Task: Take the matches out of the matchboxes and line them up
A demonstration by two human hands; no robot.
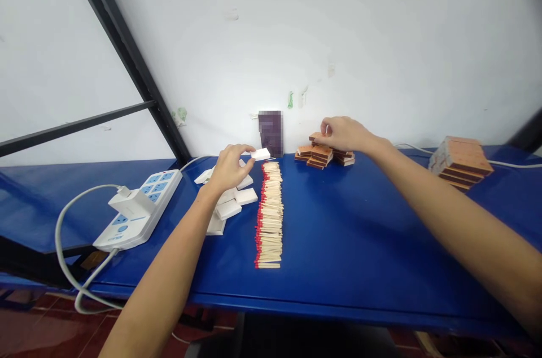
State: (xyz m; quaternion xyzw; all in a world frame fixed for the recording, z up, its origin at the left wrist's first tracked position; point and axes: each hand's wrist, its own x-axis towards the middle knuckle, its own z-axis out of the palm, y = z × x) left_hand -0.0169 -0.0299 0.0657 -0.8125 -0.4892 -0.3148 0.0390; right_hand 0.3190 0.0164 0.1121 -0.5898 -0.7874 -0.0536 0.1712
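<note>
My left hand pinches a small white matchbox tray just above the far end of a long row of red-tipped matches. More white trays lie piled under and beside that hand. My right hand is closed over the top of a low heap of brown matchbox sleeves near the wall, fingers curled on one sleeve.
A white power strip with a plug and grey cable lies at the left of the blue table. A taller stack of brown sleeves sits at the far right. A black metal frame slants at the left.
</note>
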